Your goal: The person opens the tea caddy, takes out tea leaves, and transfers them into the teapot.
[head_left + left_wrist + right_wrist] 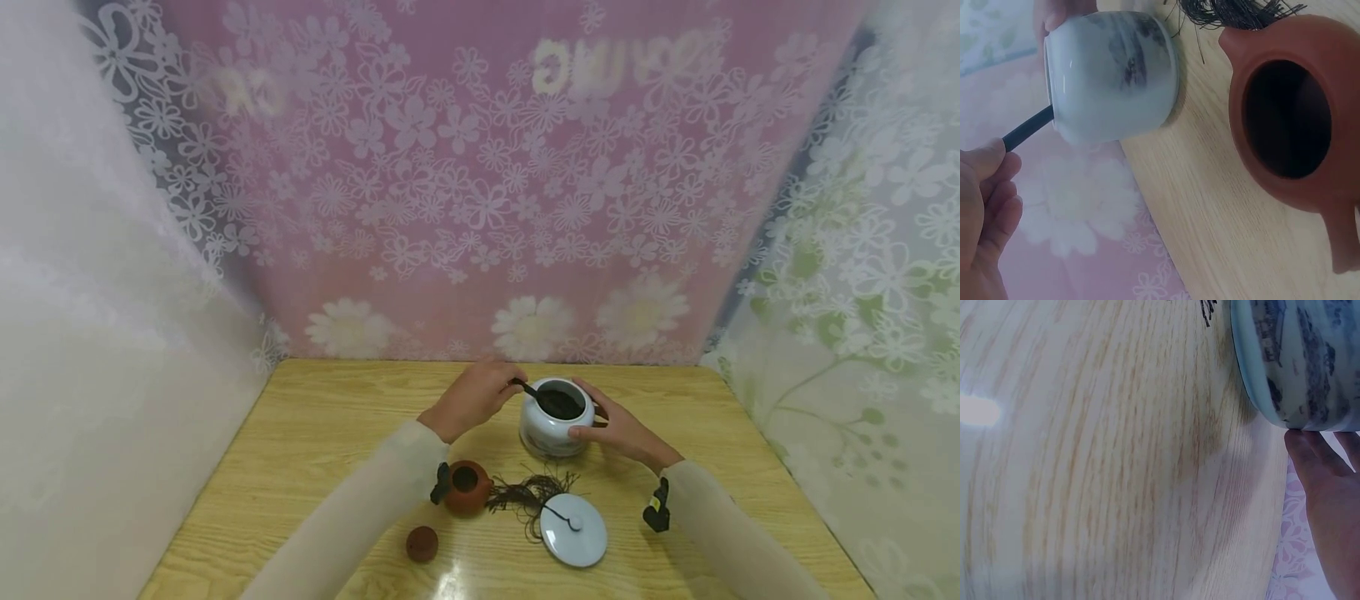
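Observation:
A white jar point(550, 440) with a dark painted pattern stands uncovered on the table, dark stuff point(559, 404) inside it. My left hand point(474, 397) pinches the black handle of a spoon-like utensil point(1029, 127) at the jar's mouth; its far end is hidden inside. On the jar's right side, my right hand point(624, 430) holds it, thumb in front and fingers around the far side. Those fingers touch the jar's painted wall point(1310, 369) in the right wrist view. Close to my left wrist sits a reddish-brown clay teapot point(1341, 81), lidless, its opening dark.
In front of the jar lie a white knobbed lid point(585, 546) and a dark stringy tassel-like bundle point(528, 492). A small brown lid point(422, 544) rests near the teapot. Flowered cloth point(480, 183) hangs behind the wooden table point(337, 417) and along both sides.

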{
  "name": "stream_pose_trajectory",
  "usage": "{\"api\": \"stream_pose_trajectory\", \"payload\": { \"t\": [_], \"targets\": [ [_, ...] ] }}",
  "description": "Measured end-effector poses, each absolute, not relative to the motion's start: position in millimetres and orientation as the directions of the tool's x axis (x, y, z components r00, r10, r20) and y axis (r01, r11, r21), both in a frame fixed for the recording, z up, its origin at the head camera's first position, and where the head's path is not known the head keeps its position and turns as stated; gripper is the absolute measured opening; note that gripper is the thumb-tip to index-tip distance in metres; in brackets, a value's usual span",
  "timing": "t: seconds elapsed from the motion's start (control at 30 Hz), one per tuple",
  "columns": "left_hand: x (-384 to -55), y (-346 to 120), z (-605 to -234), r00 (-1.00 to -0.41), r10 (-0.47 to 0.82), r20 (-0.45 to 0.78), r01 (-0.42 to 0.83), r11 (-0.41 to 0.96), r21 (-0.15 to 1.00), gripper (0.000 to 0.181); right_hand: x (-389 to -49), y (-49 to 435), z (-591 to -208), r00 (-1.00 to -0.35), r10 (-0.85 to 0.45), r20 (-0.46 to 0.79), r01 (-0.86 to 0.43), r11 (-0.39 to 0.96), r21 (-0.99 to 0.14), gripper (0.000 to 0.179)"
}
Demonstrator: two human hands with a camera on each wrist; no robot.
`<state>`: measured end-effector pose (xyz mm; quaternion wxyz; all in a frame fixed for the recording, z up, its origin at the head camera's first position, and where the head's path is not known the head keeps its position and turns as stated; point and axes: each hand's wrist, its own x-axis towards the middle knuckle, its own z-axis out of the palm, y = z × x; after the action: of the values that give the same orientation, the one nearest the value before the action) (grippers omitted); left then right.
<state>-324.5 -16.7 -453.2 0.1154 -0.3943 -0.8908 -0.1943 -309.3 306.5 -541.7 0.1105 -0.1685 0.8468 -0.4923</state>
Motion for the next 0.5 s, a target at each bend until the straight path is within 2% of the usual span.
{"api": "stream_pose_trajectory", "payload": {
  "t": [0.23, 0.37, 0.5],
  "targets": [
    [-321.9, -0.8, -459.8, -0.588, 0.741, 0.325, 0.778, 0.628, -0.025, 0.023, -310.9, 307.3, -544.1, -0.918, -0.396, -0.023, -0.179, 0.467, -0.866, 0.096],
    [-319.1, 7.3, -467.9, -0.598, 0.739, 0.310, 0.775, 0.632, -0.012, 0.024, -310.9, 306.7, -544.8, -0.922, -0.387, -0.026, -0.179, 0.484, -0.857, 0.098],
    [-314.8, 14.0, -476.8, -0.620, 0.722, 0.308, 0.774, 0.628, 0.086, 0.025, -311.3, 306.3, -543.6, -0.923, -0.383, -0.032, -0.168, 0.477, -0.863, 0.097]
  ]
}}
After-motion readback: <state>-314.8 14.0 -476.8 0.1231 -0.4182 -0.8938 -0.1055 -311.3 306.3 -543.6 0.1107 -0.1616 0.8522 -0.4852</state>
